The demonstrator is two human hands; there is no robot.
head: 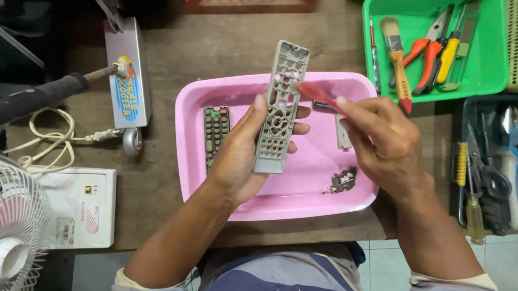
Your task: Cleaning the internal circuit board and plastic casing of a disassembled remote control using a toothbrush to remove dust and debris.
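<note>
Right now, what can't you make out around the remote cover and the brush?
Head view only:
- Brush head: the red brush ends behind the grey remote cover.
- Brush handle: buried in the right hand.
- Cover's lower back: wrapped by the left hand.
- Small dark parts in the pink tray: too small to identify.

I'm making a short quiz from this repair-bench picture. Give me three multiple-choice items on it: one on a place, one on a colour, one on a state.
1. Where does the rubber keypad lie?
A. in the pink tray
B. in the green basket
C. on the fan

2. What colour is the brush in the right hand?
A. blue
B. red
C. white

3. How is the grey remote cover held?
A. flat on the table
B. lifted over the tray in the left hand
C. clamped in pliers

Key: 1 A, the keypad rests at the tray's left end. 2 B, its bristled end is red. 3 B, the left hand's fingers grip its lower part.
</note>
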